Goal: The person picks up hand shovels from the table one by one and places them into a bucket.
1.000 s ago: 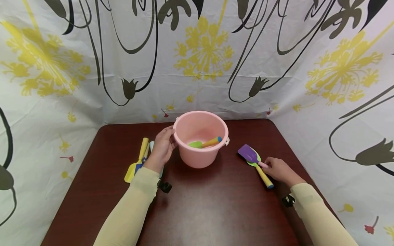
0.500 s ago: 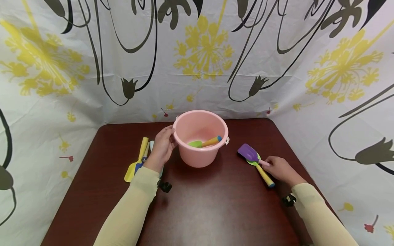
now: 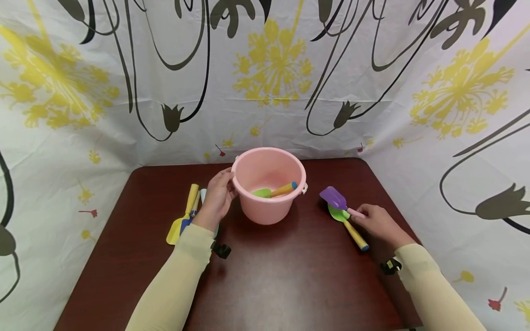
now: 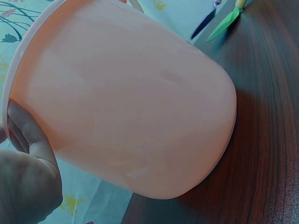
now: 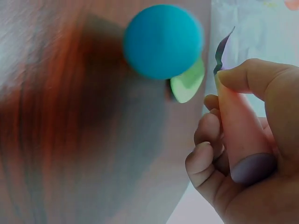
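Note:
A pink bucket (image 3: 267, 211) stands toward the back of the table, and my left hand (image 3: 218, 200) grips its left rim. In the left wrist view those fingers (image 4: 30, 128) curl at the bucket's edge. Inside the bucket lies a toy shovel (image 3: 283, 189) with a green blade and orange handle. My right hand (image 3: 377, 223) holds a purple toy shovel (image 3: 333, 197) by its pink handle, the thumb and fingers wrapped round it in the right wrist view. Just below it a green toy shovel (image 3: 355, 235) with a yellow handle lies on the table.
Left of the bucket, partly behind my left hand, lie a yellow shovel (image 3: 175, 232), a blue one (image 3: 185, 224) and a pale blue handle (image 3: 203, 194). The dark wooden table (image 3: 290, 276) is bordered by a white patterned cloth (image 3: 265, 124) at back and sides.
My right hand has raised the purple shovel slightly, and more of the green shovel beneath now shows. The left hand and bucket have stayed in place.

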`<action>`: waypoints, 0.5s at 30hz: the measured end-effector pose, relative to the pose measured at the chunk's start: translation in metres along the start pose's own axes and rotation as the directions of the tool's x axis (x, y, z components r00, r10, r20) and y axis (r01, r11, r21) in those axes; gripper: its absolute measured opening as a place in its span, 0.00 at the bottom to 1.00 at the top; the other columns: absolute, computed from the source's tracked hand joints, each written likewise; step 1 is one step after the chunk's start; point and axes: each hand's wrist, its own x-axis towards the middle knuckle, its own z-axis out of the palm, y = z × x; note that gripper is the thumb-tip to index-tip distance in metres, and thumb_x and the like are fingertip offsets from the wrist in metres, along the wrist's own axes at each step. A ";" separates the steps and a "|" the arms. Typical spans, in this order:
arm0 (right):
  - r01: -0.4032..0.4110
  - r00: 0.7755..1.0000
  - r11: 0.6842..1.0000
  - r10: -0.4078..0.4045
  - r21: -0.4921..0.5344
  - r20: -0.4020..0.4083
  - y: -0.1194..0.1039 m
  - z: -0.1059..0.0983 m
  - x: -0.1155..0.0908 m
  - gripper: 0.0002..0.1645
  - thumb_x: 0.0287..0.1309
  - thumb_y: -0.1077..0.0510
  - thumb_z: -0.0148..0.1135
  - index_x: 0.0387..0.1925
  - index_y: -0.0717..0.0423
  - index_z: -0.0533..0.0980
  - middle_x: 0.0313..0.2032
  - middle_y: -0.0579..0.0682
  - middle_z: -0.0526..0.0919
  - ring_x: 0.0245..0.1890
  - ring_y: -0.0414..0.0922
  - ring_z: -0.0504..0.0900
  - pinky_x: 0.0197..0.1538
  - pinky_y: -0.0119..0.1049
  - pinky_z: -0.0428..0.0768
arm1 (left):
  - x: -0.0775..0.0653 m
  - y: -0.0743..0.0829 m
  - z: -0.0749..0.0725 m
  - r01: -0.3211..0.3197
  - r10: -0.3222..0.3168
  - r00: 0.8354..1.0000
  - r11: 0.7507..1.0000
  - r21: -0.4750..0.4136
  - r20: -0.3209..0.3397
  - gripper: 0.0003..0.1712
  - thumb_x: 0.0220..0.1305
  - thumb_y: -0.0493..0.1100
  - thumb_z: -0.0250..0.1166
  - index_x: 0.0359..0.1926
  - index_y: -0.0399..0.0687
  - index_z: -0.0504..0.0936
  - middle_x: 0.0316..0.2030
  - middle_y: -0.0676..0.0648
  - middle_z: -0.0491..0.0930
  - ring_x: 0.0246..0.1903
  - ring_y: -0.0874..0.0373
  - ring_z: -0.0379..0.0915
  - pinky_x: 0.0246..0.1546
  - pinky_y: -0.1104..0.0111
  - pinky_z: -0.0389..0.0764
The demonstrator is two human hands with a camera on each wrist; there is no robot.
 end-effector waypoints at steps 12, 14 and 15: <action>0.043 0.998 0.998 -0.041 0.036 -0.050 -0.023 -0.025 0.001 0.19 0.66 0.42 0.65 0.43 0.54 0.80 0.29 0.49 0.81 0.28 0.47 0.74 0.31 0.38 0.74 | 0.000 -0.001 0.000 -0.013 0.013 1.000 1.000 0.002 -0.008 0.22 0.74 0.47 0.61 0.64 0.44 0.76 0.64 0.37 0.73 0.54 0.44 0.73 0.42 0.70 0.82; 0.068 0.995 0.997 -0.065 0.044 -0.072 -0.027 -0.031 0.004 0.20 0.66 0.41 0.65 0.41 0.53 0.80 0.28 0.48 0.81 0.27 0.47 0.74 0.30 0.38 0.74 | 0.000 -0.002 0.000 -0.016 0.016 1.000 1.000 0.001 -0.005 0.23 0.74 0.47 0.61 0.64 0.44 0.76 0.64 0.37 0.73 0.55 0.43 0.73 0.42 0.70 0.82; 0.081 0.993 0.995 -0.077 0.049 -0.086 -0.029 -0.034 0.005 0.20 0.65 0.40 0.65 0.41 0.52 0.80 0.27 0.48 0.81 0.27 0.47 0.74 0.30 0.37 0.74 | 0.000 -0.002 0.000 -0.018 0.018 1.000 1.000 0.000 -0.005 0.23 0.74 0.47 0.61 0.64 0.44 0.76 0.64 0.37 0.73 0.55 0.43 0.72 0.42 0.70 0.82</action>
